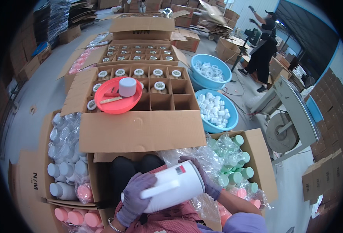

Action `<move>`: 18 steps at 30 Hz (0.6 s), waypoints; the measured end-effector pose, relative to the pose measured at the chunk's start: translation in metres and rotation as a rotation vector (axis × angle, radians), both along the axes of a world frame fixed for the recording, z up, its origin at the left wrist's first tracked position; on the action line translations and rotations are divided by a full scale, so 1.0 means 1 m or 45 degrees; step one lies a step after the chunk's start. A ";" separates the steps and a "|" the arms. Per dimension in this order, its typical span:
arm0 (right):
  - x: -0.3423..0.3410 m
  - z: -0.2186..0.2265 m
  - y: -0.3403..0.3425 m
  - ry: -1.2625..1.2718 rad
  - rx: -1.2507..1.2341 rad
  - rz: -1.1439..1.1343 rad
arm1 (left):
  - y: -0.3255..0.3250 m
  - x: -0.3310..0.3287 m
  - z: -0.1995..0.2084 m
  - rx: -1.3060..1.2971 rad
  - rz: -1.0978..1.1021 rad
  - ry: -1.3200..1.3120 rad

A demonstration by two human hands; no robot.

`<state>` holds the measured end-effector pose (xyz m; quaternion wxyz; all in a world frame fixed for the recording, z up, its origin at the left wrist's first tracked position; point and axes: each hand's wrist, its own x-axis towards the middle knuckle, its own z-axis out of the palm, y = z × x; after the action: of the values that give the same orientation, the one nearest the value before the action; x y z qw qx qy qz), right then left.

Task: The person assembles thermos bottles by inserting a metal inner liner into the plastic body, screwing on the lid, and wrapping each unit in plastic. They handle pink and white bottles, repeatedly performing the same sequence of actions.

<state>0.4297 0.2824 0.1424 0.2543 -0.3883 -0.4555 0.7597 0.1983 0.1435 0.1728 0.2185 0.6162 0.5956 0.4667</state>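
Both gloved hands clasping white handled jug [174, 187] in lap: left hand [134, 198] wrapped around base, right hand [202, 174] behind wide mouth end, long axis tilted up-right toward box of green-capped bottles [233, 171].

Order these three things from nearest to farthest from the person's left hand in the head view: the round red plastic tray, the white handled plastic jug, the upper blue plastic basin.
1. White handled plastic jug: held in the left hand.
2. Round red plastic tray: ahead, on the divided carton.
3. Upper blue plastic basin: far ahead, to the right.
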 end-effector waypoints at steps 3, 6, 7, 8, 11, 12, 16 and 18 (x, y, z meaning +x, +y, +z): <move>0.010 0.007 0.014 -0.234 0.312 0.078 | 0.018 -0.005 0.013 0.211 -0.118 0.285; 0.014 0.037 0.021 -0.209 0.222 0.225 | 0.002 -0.014 -0.015 -0.254 -0.044 -0.784; 0.017 0.042 0.021 -0.054 0.273 0.270 | -0.002 -0.020 -0.017 -0.369 0.023 -0.797; 0.012 0.039 0.019 0.076 0.240 0.300 | -0.010 -0.023 -0.037 -0.487 0.006 -0.908; -0.012 0.034 0.004 0.162 0.019 0.332 | -0.022 -0.029 -0.040 -0.664 -0.063 -0.614; -0.022 0.031 -0.001 0.043 0.021 0.399 | -0.019 -0.039 -0.027 -0.410 -0.107 -0.389; -0.058 0.002 -0.019 0.113 0.140 0.408 | 0.019 -0.078 0.053 -0.112 -0.369 0.160; -0.074 0.007 -0.014 0.204 0.098 0.491 | 0.041 -0.078 0.060 -0.001 -0.718 0.519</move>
<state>0.3556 0.2681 0.1495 0.1542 -0.2224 -0.5284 0.8047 0.1202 0.1847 0.2326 0.2157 0.8370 0.4334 0.2553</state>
